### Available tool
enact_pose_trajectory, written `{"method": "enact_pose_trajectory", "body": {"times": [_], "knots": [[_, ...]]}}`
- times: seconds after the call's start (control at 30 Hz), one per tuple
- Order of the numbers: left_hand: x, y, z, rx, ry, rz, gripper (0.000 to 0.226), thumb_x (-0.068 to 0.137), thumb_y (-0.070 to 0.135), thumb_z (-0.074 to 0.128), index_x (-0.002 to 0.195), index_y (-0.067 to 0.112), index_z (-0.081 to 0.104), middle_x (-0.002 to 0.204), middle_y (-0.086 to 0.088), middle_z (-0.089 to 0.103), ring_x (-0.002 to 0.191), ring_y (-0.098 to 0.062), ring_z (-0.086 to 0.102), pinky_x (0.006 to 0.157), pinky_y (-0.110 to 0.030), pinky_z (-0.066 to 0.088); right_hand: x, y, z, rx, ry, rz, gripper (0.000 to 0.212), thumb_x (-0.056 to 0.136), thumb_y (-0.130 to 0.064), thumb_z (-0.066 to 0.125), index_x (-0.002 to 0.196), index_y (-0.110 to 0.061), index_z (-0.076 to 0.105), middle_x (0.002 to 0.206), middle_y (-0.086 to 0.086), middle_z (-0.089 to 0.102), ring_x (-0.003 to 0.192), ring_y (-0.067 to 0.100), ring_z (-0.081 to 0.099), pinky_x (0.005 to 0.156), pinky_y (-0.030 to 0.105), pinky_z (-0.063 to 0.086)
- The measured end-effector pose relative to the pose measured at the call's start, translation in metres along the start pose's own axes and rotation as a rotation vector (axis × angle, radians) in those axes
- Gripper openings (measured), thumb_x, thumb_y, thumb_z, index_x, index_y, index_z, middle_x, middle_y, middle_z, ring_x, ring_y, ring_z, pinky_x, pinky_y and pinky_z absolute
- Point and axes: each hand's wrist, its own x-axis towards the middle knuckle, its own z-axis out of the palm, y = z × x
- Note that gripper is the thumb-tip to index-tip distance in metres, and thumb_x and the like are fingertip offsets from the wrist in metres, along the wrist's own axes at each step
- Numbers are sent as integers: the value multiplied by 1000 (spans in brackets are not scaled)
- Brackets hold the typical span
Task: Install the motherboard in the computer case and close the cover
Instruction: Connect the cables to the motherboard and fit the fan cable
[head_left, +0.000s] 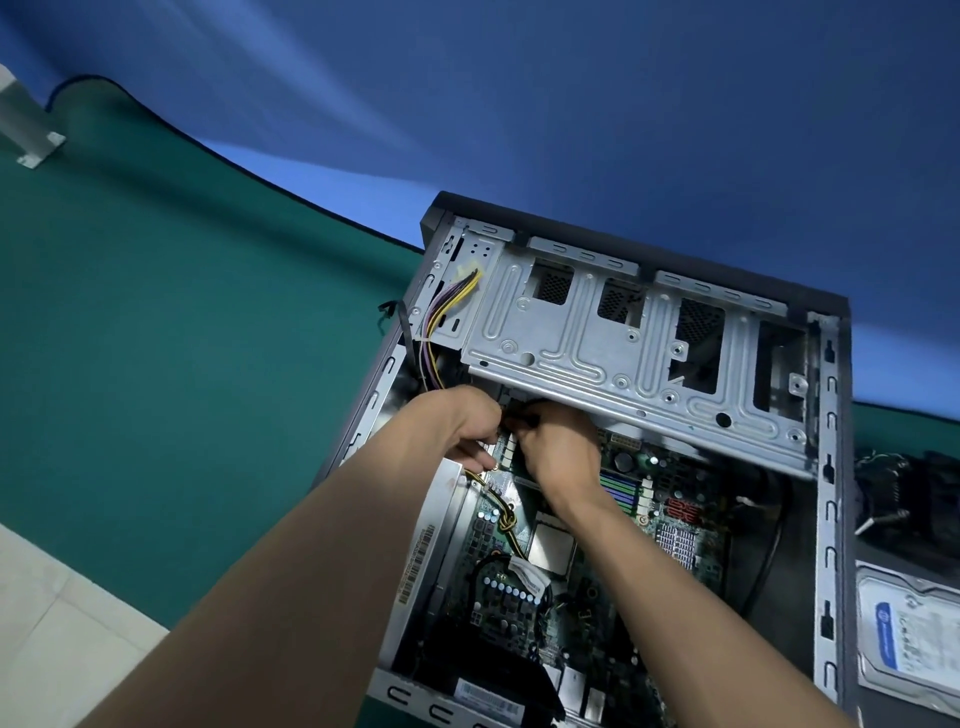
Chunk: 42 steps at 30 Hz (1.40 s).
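We see both hands deep in the open case, close together at the far edge of the board, just under the drive cage. The right hand (558, 449) has its fingers curled down around a black cable connector (522, 415) at the board's edge; how firmly it grips we cannot tell. The left hand (467, 428) sits just beside it, fingers bent, its fingertips pinching something small and pale at the same spot; what that is stays hidden behind the knuckles.

Beneath the hands lies the green printed motherboard (566, 571), flat inside the grey steel computer case (831, 519), which rests on its side with its cover off. A yellow-and-black twisted wire bundle (501, 512) runs across the board from below the left hand. Above the hands, the silver stamped-metal drive cage (623, 343) spans the case, and a bundle of purple, yellow and black wires (447, 312) hangs at its left end.

The case sits on a dark green mat (156, 338). Just right of the case lies a silver hard drive with a blue-and-white label (909, 644).
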Motion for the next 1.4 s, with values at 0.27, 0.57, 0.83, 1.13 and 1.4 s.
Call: {"method": "enact_pose_trajectory", "body": {"times": [0.27, 0.57, 0.83, 1.13, 1.4], "knots": [[-21, 7, 0, 156, -18, 55, 17, 97, 6, 39, 86, 3, 51, 82, -10, 55, 63, -17, 56, 60, -26, 48, 0, 0, 0, 78, 25, 75, 19, 94, -28, 56, 103, -18, 69, 94, 7, 68, 81, 24, 63, 66, 22, 40], [-59, -1, -24, 570, 155, 336, 25, 90, 9, 46, 68, 5, 58, 69, -7, 58, 70, -25, 56, 75, -37, 51, -33, 1, -4, 325, 130, 100, 34, 98, -29, 51, 75, -8, 66, 62, 2, 60, 51, 12, 48, 43, 20, 28], [-99, -8, -28, 668, 891, 528, 31, 91, 24, 45, 62, 13, 48, 69, -3, 59, 63, -20, 49, 51, -27, 30, -66, -11, -20, 575, 180, 69, 33, 96, -29, 54, 73, -11, 69, 67, 3, 68, 50, 6, 53, 50, 21, 39], [-83, -8, -35, 285, 987, 368, 54, 92, 43, 51, 124, 0, 40, 129, -18, 44, 118, -33, 41, 92, -42, 37, -105, -18, -50, 681, 182, 51, 35, 96, -27, 55, 63, -22, 67, 71, 4, 71, 60, 16, 59, 59, 27, 44], [-79, -19, -29, 33, 1044, 582, 25, 95, 26, 50, 110, 9, 59, 110, -7, 60, 100, -26, 54, 83, -43, 47, -116, -11, -71, 689, 163, 78, 34, 97, -24, 54, 67, -16, 67, 66, -6, 68, 54, 7, 59, 51, 16, 40]]}}
